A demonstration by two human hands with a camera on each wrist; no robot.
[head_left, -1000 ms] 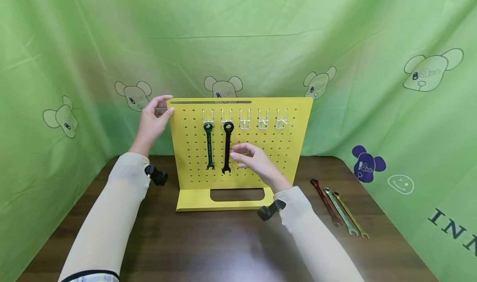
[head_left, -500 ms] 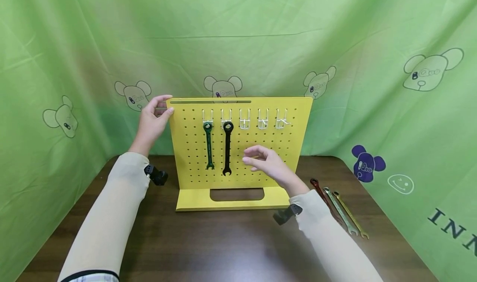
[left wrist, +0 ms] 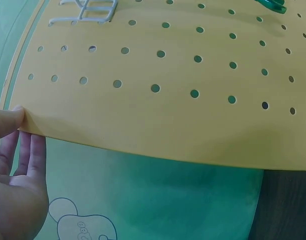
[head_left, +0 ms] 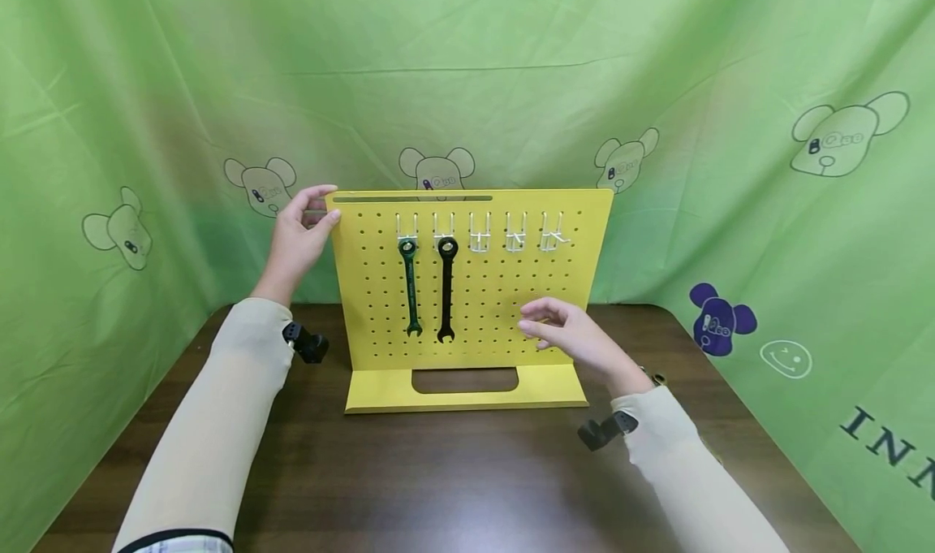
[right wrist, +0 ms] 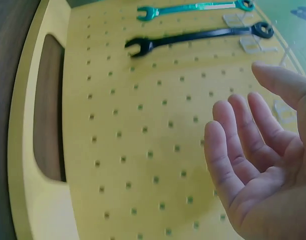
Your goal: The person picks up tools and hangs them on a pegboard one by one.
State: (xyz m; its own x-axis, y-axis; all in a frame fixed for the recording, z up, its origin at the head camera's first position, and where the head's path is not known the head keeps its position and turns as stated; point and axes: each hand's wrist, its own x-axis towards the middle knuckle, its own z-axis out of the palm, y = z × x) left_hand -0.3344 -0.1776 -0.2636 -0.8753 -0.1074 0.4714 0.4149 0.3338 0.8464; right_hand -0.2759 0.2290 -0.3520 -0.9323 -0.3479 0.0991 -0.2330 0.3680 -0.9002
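Observation:
My left hand [head_left: 299,232] grips the upper left corner of a yellow pegboard [head_left: 475,317], thumb on the front and fingers behind, as the left wrist view [left wrist: 18,185] also shows. In front of the board's lower right part, my right hand [head_left: 566,330] is held with loosely bent fingers and nothing in them. A green combination wrench [head_left: 411,289] hangs by its ring end from the leftmost hook. Beside it, on the second hook, hangs a black combination wrench [head_left: 446,293]. Both wrenches lie across the top of the right wrist view.
Three white wire hooks, such as the middle one [head_left: 479,236], carry nothing to the right of the black wrench. Wrench ends [head_left: 658,379] peek out behind my right forearm, which hides the rest. A brown wooden table [head_left: 438,472] bears the board; a green curtain [head_left: 467,66] surrounds it.
My right hand has moved right and slightly down, away from the black wrench. My right forearm now covers the wrenches lying on the table. The left hand has stayed on the board's corner.

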